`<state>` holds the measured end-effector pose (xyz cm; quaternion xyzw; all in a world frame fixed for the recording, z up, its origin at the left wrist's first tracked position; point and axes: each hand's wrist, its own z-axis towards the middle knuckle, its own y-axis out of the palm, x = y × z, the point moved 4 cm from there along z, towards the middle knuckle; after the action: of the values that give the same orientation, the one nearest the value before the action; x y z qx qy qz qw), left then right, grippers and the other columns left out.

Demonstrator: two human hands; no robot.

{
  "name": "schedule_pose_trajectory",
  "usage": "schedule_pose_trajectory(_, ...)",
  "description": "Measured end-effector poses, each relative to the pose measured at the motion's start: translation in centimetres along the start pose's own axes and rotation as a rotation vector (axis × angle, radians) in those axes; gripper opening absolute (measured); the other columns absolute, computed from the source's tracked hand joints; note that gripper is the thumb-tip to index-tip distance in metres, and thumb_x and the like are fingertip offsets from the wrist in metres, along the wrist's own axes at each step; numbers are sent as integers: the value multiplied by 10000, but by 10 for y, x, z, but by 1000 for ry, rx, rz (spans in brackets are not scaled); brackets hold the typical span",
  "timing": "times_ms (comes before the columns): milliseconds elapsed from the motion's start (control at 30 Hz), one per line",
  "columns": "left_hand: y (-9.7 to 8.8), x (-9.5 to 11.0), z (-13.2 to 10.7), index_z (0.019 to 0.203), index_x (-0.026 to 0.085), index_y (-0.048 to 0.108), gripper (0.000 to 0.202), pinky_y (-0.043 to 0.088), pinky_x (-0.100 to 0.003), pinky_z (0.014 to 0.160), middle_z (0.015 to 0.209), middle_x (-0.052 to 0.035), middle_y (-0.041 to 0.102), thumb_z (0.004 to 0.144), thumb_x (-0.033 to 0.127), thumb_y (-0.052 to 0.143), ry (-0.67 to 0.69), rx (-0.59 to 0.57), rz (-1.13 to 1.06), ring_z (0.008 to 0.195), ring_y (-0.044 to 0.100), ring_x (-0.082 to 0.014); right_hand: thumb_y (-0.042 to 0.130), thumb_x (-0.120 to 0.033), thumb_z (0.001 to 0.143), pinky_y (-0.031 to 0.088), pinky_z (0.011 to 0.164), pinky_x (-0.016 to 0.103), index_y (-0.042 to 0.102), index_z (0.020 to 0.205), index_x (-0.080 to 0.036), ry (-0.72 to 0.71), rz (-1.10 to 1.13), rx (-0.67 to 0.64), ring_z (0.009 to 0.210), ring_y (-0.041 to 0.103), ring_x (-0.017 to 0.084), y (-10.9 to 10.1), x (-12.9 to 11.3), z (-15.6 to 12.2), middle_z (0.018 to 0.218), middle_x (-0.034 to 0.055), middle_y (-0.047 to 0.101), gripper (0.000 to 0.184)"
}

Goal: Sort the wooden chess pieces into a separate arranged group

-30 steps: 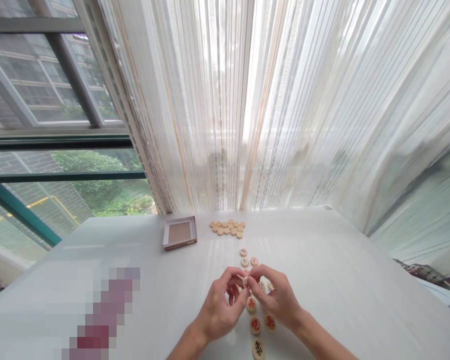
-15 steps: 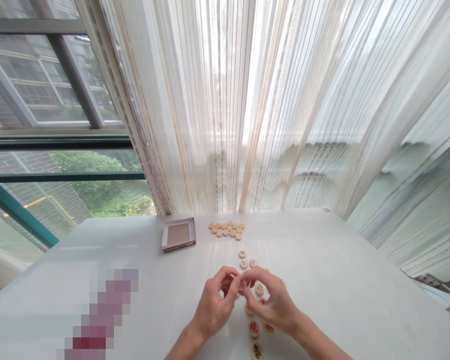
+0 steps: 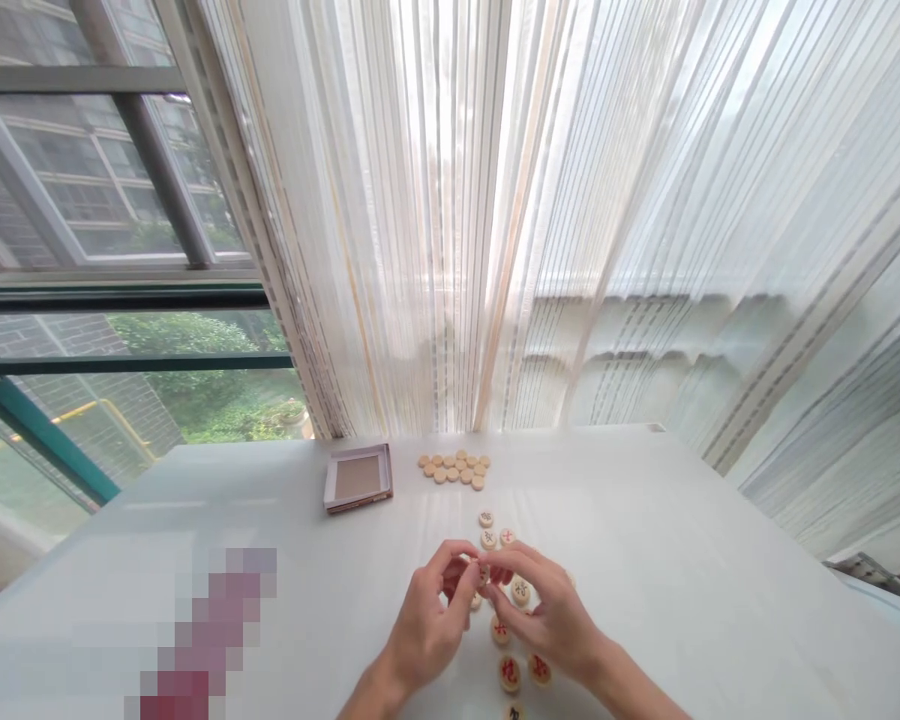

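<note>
Between my two hands is a round wooden xiangqi piece (image 3: 483, 574), its marked face partly covered by fingers. My left hand (image 3: 433, 608) is closed, thumb and fingers pinching the piece from the left. From the right, my right hand (image 3: 544, 605) has its curved fingers and thumb at the piece's edge. Below the hands lie a red-marked piece (image 3: 501, 629), another red piece (image 3: 509, 673) and a third red piece (image 3: 540, 669). A dark-marked piece (image 3: 520, 590) shows beside the right fingers. Some pieces are hidden under the hands.
Farther back on the white table (image 3: 720, 600), several plain-faced pieces (image 3: 452, 475) lie grouped together. A shallow open box (image 3: 359, 479) sits to their left. Light curtains (image 3: 435, 250) hang behind the table. At the left, a blurred pixelated patch (image 3: 210, 635) covers part of the tabletop.
The camera view has tilted up slightly, so the table and pieces appear lower. The held piece has turned a little between the fingers; both hands stay at nearly the same place.
</note>
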<state>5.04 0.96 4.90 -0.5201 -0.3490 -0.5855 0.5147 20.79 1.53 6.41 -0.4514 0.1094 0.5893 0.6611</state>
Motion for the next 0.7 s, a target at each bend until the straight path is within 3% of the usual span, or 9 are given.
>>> schedule_pose_trajectory(433, 0, -2, -1, 1186, 202, 524, 250, 461, -212, 575, 896, -61, 683, 987, 353, 547, 43, -45, 68, 683, 577, -134, 573, -159, 928, 555, 798, 321, 620, 1172, -251, 42, 6, -6, 819, 676, 185, -1, 5, -2, 958, 45, 716, 265)
schedule_pose_trajectory(700, 4, 1, -3, 1152, 218, 515, 204, 421, -199, 538, 912, -49, 705, 975, 311, 556, 77, -73, 146, 615, 537, -110, 659, -233, 893, 548, 703, 257, 655, 970, -221, 106, -1, 50, 700, 675, 154, -1, 12, -1, 818, 10, 726, 78)
